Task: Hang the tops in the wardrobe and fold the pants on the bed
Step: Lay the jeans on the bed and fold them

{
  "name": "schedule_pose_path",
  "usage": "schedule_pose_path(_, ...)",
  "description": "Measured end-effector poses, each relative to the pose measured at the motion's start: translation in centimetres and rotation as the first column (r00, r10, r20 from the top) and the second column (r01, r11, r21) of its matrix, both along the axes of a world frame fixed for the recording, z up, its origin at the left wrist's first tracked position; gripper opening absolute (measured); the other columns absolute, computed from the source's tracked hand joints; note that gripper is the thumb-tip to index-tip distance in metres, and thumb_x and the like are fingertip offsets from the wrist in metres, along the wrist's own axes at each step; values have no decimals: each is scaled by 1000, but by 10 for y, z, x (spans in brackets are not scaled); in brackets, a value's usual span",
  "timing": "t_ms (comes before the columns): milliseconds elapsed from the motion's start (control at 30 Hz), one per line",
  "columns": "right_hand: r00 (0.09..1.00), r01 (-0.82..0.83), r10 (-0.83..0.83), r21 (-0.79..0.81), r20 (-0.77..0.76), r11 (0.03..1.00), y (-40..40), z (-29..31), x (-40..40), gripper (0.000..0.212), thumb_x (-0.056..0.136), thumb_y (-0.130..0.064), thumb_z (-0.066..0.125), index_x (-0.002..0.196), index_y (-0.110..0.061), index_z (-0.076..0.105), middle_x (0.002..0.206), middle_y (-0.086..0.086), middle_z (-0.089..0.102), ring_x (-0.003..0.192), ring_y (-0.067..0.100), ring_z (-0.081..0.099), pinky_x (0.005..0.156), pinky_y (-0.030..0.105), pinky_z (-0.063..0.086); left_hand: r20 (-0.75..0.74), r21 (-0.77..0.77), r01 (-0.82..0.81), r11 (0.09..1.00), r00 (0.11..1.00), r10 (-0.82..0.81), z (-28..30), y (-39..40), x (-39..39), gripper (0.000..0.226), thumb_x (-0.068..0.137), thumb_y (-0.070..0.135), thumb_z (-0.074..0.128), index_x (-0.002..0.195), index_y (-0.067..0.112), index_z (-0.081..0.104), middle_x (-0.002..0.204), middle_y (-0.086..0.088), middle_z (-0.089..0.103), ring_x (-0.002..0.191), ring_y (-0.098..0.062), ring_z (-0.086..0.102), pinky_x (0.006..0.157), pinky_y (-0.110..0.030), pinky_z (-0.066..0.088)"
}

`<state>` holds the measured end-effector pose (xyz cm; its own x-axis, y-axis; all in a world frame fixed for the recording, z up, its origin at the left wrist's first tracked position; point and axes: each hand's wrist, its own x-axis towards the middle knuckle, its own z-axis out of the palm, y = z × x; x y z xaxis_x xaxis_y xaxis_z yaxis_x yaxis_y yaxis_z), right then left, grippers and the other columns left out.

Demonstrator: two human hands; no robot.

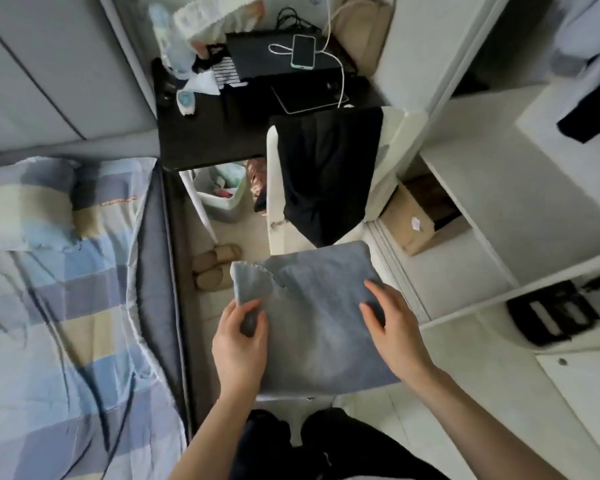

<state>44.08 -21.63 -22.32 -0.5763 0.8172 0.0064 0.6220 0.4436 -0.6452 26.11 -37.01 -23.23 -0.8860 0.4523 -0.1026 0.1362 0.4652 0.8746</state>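
A folded grey-blue pair of pants is held in the air in front of me, above the floor between bed and wardrobe. My left hand grips its left edge, thumb on top of a folded flap. My right hand holds the right side, fingers curled over the cloth. A black garment is draped over a white chair just beyond. The bed with a checked blue cover lies at the left. The open wardrobe stands at the right, with dark clothing hanging at its upper right.
A black desk at the back holds a phone, a cable and clutter. Under it stands a bin. Slippers lie on the floor by the bed frame. A cardboard box sits in the wardrobe's lower shelf.
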Motion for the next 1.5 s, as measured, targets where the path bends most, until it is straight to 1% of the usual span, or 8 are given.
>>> schedule_pose_path(333,952,303,-300,-46,69,952,90,3,145,49,93,-39,55,137,-21,46,134,2,50,119,16,54,95,25,47,92,-3,282,959,955,-281,-1,152,111,18,86,12,68,95,28,68,95,16,65,89,-6,57,82,-24,42)
schedule_pose_path(633,863,500,-488,-81,133,862,186,-13,177,46,95,-29,53,138,-22,41,142,3,38,119,24,52,96,33,47,199,-19,656,755,742,-640,-20,309,116,38,80,10,76,95,43,64,113,10,62,104,-13,56,94,-24,41)
schedule_pose_path(800,789,613,-600,-105,132,783,260,-21,158,40,98,-22,47,138,-22,41,142,5,37,117,24,52,97,31,45,147,-30,784,620,617,-773,-25,408,97,39,87,6,68,84,45,63,117,14,57,102,-7,51,81,1,32)
schedule_pose_path(1133,288,958,-952,14,-102,288,445,-44,166,36,86,-1,61,122,-1,57,124,25,54,111,38,54,91,27,37,-27,46,951,307,308,-951,-59,679,122,20,86,7,66,97,20,74,119,-1,62,112,-18,57,101,-22,39)
schedule_pose_path(1267,153,975,-947,198,-284,98,510,-87,198,30,81,-2,58,110,5,59,112,31,56,102,43,54,88,37,38,-201,127,973,190,213,-956,-82,767,171,19,86,0,61,96,8,75,128,-10,59,111,-12,55,96,-6,34)
schedule_pose_path(1333,79,984,-976,172,-204,44,529,-109,217,31,86,-1,56,117,3,56,119,30,55,106,42,54,90,40,39,-173,51,992,112,119,-978,-111,794,193,27,89,1,58,111,8,71,145,-12,45,122,-27,54,103,-18,37)
schedule_pose_path(1400,54,993,-994,98,96,63,538,-135,235,36,87,0,54,123,1,55,123,29,57,111,42,54,93,42,42,-54,-332,937,-103,-128,-990,-147,798,201,48,92,6,52,138,20,53,163,-3,12,138,-38,33,112,-45,33)
schedule_pose_path(1500,173,981,-828,-21,533,192,533,-169,236,47,82,-1,56,129,3,52,130,27,53,120,42,50,98,42,43,85,-688,653,-317,-361,-928,-192,784,201,74,90,1,54,153,24,24,163,1,-16,148,-42,-10,117,-63,8)
